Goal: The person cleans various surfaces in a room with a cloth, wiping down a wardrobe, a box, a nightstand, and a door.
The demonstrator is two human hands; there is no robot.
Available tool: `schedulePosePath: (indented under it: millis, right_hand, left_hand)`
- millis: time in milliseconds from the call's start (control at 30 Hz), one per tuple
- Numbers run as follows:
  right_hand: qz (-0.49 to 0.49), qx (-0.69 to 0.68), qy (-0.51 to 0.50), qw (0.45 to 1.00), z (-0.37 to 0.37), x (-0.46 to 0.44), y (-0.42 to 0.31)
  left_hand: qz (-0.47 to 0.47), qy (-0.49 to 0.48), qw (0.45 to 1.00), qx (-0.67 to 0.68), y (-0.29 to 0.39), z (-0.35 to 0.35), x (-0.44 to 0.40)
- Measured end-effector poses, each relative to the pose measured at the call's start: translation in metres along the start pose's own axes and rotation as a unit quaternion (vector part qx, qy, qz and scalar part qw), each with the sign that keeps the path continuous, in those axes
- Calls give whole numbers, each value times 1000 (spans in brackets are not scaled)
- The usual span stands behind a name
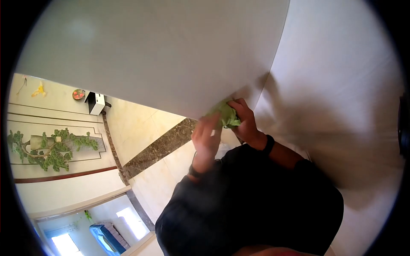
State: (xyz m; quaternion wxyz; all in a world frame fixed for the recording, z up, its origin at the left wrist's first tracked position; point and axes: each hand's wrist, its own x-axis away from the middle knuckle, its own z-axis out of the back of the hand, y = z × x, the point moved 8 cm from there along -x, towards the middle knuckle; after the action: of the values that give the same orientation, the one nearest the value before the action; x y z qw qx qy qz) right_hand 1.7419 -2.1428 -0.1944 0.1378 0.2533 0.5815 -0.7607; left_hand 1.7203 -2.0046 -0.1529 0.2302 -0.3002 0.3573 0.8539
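A crumpled light-green cloth (229,114) is bunched between my two hands, close to the lower edge of a large smooth grey panel (162,55). My right hand (247,120), with a dark band at its wrist, is closed around the right side of the cloth. From the other side, my left hand (206,135) has its bent fingers on the cloth's left edge. That hand is smeared by motion, so its exact finger placement is unclear. It also wears a dark wristband. Part of the cloth is hidden behind my fingers.
A pale wall (333,47) adjoins the panel on the right, with shadows on it. Tiled floor with a dark marble strip (160,147) runs below. At left are a tree-shaped wall decoration (53,147), a white box-like unit (97,103) and a doorway to a room with a bed (106,239).
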Motion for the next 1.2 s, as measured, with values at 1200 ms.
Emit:
schedulePosePath:
  millis: [1200]
  right_hand:
    - [89,105,81,987,-52,14,-51]
  left_hand:
    - [-103,73,982,143,-36,69,-3]
